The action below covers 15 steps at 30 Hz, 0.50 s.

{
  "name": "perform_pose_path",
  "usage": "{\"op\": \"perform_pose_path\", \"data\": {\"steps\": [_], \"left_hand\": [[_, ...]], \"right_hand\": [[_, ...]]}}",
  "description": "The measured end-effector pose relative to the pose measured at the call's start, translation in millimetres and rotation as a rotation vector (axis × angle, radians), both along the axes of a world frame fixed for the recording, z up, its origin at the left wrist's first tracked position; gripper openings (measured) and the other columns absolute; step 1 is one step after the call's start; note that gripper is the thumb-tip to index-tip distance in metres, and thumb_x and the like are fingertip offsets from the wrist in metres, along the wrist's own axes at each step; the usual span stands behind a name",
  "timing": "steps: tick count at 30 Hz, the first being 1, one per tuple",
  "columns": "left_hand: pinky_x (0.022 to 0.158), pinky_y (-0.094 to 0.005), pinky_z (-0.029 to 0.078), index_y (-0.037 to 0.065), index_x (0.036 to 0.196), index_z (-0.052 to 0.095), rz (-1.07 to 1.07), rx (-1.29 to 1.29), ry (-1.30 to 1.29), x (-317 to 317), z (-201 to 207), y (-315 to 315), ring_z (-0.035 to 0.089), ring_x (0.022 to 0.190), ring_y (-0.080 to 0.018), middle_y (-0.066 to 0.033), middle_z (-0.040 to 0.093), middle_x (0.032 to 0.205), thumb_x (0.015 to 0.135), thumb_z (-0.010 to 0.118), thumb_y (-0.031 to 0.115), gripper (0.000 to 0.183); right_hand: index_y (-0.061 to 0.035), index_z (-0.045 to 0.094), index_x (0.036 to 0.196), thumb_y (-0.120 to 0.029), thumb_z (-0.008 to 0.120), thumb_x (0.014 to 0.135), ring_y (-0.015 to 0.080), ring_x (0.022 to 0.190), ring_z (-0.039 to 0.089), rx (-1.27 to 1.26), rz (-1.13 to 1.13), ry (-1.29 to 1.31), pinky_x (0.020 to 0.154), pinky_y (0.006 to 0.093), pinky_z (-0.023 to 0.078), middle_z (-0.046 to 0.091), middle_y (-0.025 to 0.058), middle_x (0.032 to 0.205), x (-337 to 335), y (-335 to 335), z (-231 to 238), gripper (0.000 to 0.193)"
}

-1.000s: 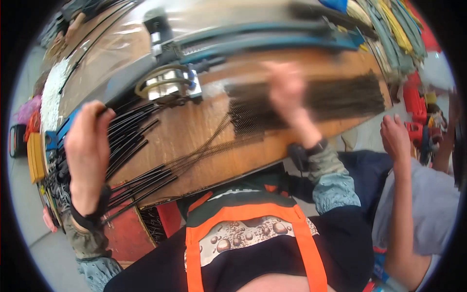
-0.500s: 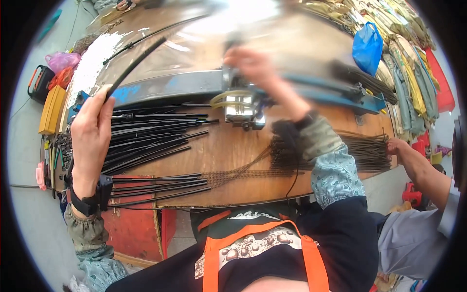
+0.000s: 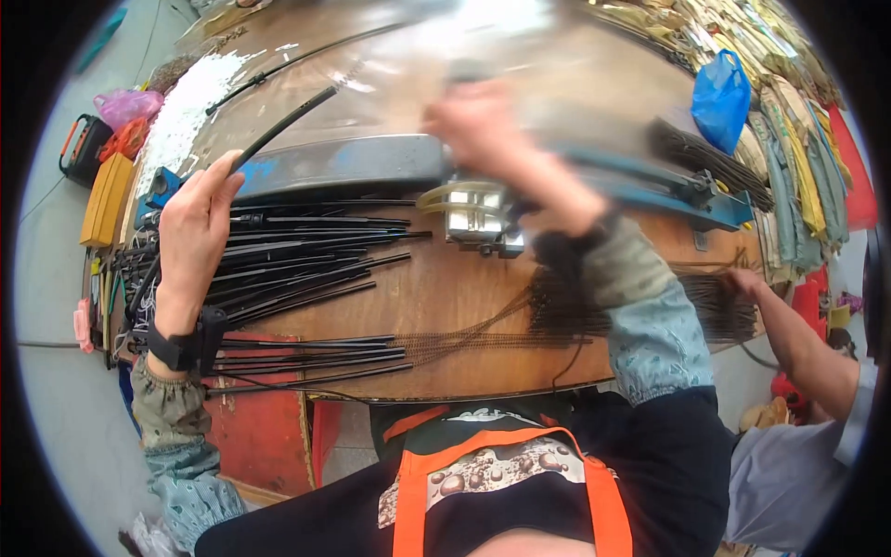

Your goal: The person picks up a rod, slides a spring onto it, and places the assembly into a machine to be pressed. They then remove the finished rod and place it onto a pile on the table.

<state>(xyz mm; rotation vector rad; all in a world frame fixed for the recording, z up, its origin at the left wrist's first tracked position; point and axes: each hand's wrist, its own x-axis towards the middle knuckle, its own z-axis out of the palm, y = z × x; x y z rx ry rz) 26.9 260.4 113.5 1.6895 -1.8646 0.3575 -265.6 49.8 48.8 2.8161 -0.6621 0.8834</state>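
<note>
My left hand [image 3: 197,215] is closed around a black tube [image 3: 290,119] that slants up and to the right over the bench. A faint coiled spring [image 3: 351,71] seems to stick out of its upper end. Over the far middle of the bench, my right hand [image 3: 475,121] is smeared by motion. Its fingers look curled, but what they hold, if anything, I cannot make out. Below it sits a small metal fixture [image 3: 473,218] with yellowish tubing, beside a long blue-grey metal rail [image 3: 371,158]. Many black rods [image 3: 306,265] lie below my left hand.
Long thin springs [image 3: 464,336] run from more black rods toward a dark bundle of springs [image 3: 575,302]. At the right, a co-worker's hand [image 3: 742,283] touches that bundle. A blue plastic bag [image 3: 721,100] and stacked sacks [image 3: 789,158] stand at the far right. Another dark bundle [image 3: 710,162] lies nearby.
The whole view has shifted slightly. My left hand still grips the black tube, and my right hand stays blurred over the far middle. The co-worker's hand has moved slightly at the bundle's end.
</note>
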Motion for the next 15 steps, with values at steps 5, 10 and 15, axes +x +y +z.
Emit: {"op": "perform_pose_path", "data": {"steps": [5,10,15], "left_hand": [[0.069,-0.0346,0.050,0.006,0.116,0.066,-0.076,-0.035,0.039,10.1,-8.7,-25.6,0.064,0.077,-0.0325,-0.0188,0.066,0.090,0.092,0.064,0.012,0.024],[0.068,-0.0364,0.050,0.008,0.114,0.067,-0.089,0.011,0.036,-5.6,-8.6,-50.6,0.065,0.077,-0.0334,-0.0176,0.066,0.088,0.092,0.064,0.015,0.023],[0.068,-0.0385,0.051,0.012,0.115,0.066,-0.081,0.021,-0.088,21.9,-28.6,-59.1,0.066,0.077,-0.0334,-0.0145,0.066,0.085,0.093,0.061,0.015,0.023]], "right_hand": [[-0.0121,0.062,0.081,-0.025,0.065,0.088,0.0246,0.076,0.061,-0.073,0.073,-0.060,0.084,0.0384,0.036,0.064,0.0066,0.070,-5.1,0.1,-5.7,0.015],[-0.0125,0.062,0.082,-0.023,0.064,0.089,0.0237,0.077,0.061,-0.244,-0.024,-0.063,0.086,0.0398,0.036,0.066,0.0047,0.071,-22.5,-11.2,-7.8,0.013],[-0.0150,0.063,0.083,-0.014,0.064,0.088,0.0214,0.085,0.064,-0.259,-0.239,0.016,0.094,0.0393,0.034,0.069,0.0016,0.079,-116.6,-19.6,-23.9,0.005]]}}
